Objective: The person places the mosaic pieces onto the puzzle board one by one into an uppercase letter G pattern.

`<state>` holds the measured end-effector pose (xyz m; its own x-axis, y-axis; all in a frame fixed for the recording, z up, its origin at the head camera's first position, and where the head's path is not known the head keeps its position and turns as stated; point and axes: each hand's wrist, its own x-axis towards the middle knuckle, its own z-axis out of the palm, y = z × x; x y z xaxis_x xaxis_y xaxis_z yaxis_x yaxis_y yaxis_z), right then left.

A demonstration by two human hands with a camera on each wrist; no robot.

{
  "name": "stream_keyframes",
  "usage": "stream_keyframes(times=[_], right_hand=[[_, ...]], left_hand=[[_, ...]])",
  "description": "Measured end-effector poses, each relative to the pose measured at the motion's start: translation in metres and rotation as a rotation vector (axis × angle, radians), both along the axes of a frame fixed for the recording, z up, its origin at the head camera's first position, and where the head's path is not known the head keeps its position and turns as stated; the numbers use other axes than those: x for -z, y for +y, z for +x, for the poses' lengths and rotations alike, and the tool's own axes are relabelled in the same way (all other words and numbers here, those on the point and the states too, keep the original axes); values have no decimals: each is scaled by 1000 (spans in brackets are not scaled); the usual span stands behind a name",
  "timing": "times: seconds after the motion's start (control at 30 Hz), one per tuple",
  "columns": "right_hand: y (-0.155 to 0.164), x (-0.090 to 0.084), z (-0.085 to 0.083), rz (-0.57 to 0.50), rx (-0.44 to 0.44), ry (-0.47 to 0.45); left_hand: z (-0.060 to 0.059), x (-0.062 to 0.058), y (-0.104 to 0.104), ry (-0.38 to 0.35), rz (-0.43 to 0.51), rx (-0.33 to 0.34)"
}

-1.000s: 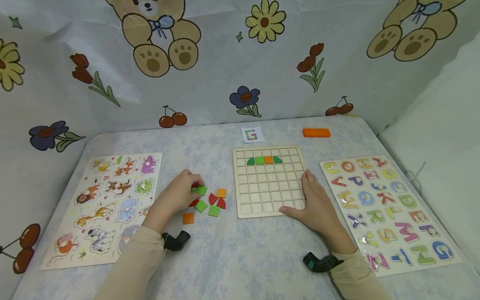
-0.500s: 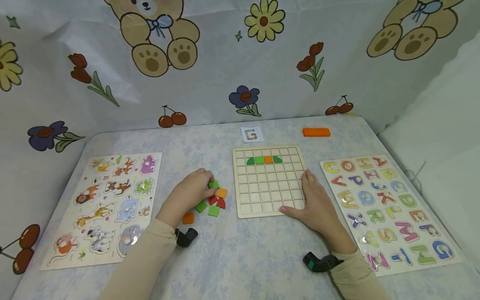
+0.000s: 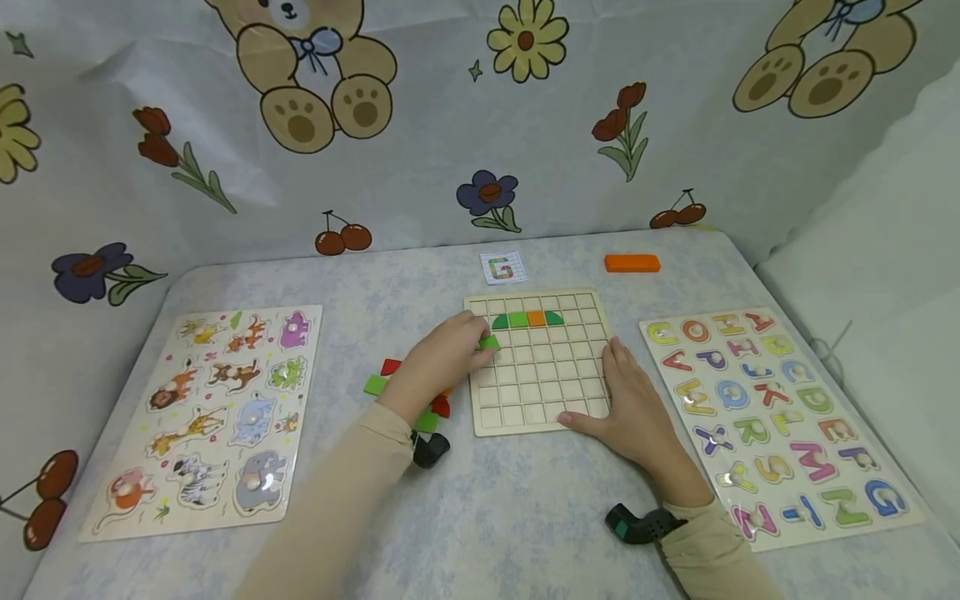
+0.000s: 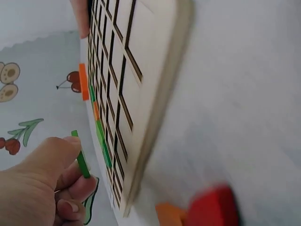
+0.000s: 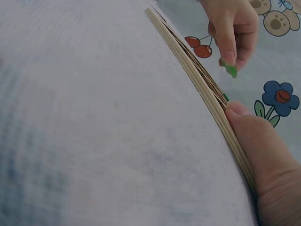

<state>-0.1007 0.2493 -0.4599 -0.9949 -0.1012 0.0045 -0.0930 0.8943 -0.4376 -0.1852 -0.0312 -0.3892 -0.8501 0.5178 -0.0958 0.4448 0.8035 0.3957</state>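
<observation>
My left hand (image 3: pixel 438 360) pinches a green square tile (image 3: pixel 490 342) between thumb and fingers, over the left side of the wooden grid board (image 3: pixel 551 377). In the left wrist view the tile (image 4: pixel 81 157) is held on edge, apart from the board. A row on the board's upper part has a dark green rounded piece (image 3: pixel 500 322), a green square (image 3: pixel 518 320), an orange square (image 3: pixel 537 319) and another dark green rounded piece (image 3: pixel 554 318). My right hand (image 3: pixel 637 408) rests along the board's right edge, fingers straight, its thumb at the front edge.
Loose red (image 3: pixel 391 367) and green tiles (image 3: pixel 375 384) lie left of the board, partly hidden by the left hand. Behind it are a pattern card (image 3: pixel 503 268) and an orange bar (image 3: pixel 632 263). An animal puzzle (image 3: pixel 225 400) lies left, a letter puzzle (image 3: pixel 750 458) right.
From the loose tiles, my left hand has moved right and away from me to the board, carrying a green square tile. My right hand stays in place on the board's edge.
</observation>
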Motion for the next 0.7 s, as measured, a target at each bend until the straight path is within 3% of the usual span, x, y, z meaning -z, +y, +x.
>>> stream_keyframes(times=[0.17,0.37,0.7], right_hand=[[-1,-1,0,6,-4,-7],[-1,-2,0,12,-3,-15],[0,-3,0,2,-3,-24]], left_hand=[[-5,4,20,82,-79,40],[-8,8,29,172,-144,51],[-13,14,34,130,-118,-1]])
